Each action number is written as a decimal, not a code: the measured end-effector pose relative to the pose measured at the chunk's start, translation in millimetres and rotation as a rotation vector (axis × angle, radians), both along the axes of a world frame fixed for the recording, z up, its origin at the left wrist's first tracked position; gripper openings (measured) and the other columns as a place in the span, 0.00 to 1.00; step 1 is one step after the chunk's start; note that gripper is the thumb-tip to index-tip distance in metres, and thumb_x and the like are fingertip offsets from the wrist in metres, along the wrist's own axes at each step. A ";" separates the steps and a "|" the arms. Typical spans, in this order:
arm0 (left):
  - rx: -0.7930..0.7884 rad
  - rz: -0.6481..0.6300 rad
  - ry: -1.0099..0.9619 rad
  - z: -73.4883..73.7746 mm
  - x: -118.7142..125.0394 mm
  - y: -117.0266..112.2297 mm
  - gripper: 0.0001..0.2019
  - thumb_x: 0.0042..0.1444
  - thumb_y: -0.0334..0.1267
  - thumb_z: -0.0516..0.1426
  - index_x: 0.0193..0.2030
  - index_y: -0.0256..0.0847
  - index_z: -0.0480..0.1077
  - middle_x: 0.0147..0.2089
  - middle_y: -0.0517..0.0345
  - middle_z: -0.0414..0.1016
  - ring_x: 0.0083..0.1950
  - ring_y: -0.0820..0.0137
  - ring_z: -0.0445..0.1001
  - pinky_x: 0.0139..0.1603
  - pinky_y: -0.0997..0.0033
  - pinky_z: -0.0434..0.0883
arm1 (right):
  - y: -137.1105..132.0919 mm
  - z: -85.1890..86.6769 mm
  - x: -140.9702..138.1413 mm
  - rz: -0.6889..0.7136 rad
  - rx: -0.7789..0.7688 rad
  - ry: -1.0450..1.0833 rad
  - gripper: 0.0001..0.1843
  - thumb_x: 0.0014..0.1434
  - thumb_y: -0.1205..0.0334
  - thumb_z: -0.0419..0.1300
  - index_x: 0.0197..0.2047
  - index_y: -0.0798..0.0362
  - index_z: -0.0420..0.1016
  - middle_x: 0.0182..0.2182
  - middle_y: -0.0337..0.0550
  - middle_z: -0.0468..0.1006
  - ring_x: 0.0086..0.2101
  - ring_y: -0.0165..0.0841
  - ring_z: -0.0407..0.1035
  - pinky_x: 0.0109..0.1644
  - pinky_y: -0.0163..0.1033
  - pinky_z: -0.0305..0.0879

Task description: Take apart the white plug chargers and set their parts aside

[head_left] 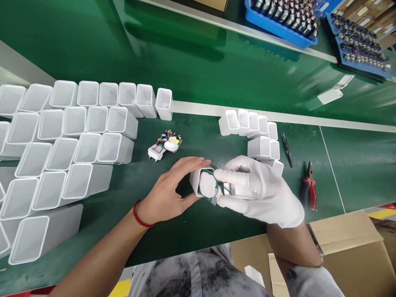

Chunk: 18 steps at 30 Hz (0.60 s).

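My bare left hand (173, 187), with a red bracelet at the wrist, is closed round a white plastic housing (194, 181) lying with its mouth toward the right. At that mouth sits a green circuit board (213, 194) carrying a round white pad, partly inside the housing. My gloved right hand (256, 189) grips the board's outer end between thumb and fingers; a white piece with wires shows beneath the fingers. Beyond my hands lies another circuit board (171, 142) with a white plug piece attached. How deep the gripped board reaches is hidden.
Rows of white housings (77, 181) fill the left of the green bench. A smaller group (260, 147) stands right of centre, beside a black pen-like tool (287, 150) and red-handled pliers (309, 185). Blue trays (278, 31) of parts rest on the shelf. Below is a cardboard box (352, 255).
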State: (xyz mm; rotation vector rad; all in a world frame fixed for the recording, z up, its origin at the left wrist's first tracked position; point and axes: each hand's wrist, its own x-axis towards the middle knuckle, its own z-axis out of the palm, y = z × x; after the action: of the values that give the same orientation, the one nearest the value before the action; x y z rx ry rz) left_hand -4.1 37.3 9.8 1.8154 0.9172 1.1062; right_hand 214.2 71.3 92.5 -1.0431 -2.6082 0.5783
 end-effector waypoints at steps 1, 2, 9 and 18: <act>-0.002 -0.001 0.002 -0.1 -0.1 0.0 0.35 0.54 0.29 0.62 0.66 0.49 0.54 0.59 0.49 0.71 0.63 0.59 0.67 0.62 0.54 0.69 | -0.1 0.9 -1.0 0.000 0.001 -0.007 0.14 0.53 0.61 0.66 0.44 0.46 0.75 0.35 0.37 0.72 0.28 0.25 0.66 0.30 0.31 0.62; -0.004 0.000 0.006 0.0 -0.2 -0.1 0.35 0.54 0.29 0.62 0.66 0.49 0.55 0.59 0.49 0.71 0.63 0.59 0.67 0.62 0.54 0.69 | -0.1 2.0 -2.2 -0.003 -0.005 -0.019 0.13 0.53 0.61 0.66 0.43 0.46 0.75 0.34 0.36 0.72 0.28 0.26 0.66 0.30 0.31 0.62; -0.014 0.011 0.002 0.7 0.7 -0.4 0.35 0.54 0.28 0.62 0.66 0.48 0.55 0.59 0.49 0.71 0.63 0.59 0.67 0.62 0.54 0.69 | 0.6 5.0 -6.9 -0.016 -0.022 -0.059 0.11 0.53 0.60 0.66 0.41 0.48 0.75 0.35 0.38 0.73 0.30 0.27 0.67 0.32 0.32 0.63; 0.005 0.014 0.003 0.4 1.2 -0.5 0.35 0.54 0.28 0.62 0.66 0.46 0.54 0.58 0.47 0.71 0.62 0.59 0.67 0.61 0.56 0.70 | 1.1 2.5 -5.7 -0.015 -0.063 -0.036 0.13 0.53 0.59 0.67 0.43 0.48 0.75 0.37 0.38 0.72 0.30 0.26 0.67 0.31 0.31 0.63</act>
State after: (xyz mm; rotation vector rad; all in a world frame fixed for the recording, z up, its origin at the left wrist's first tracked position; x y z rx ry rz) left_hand -2.9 36.8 10.2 1.8182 0.9308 1.1153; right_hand 208.5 72.5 94.9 -1.1008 -2.6267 0.6485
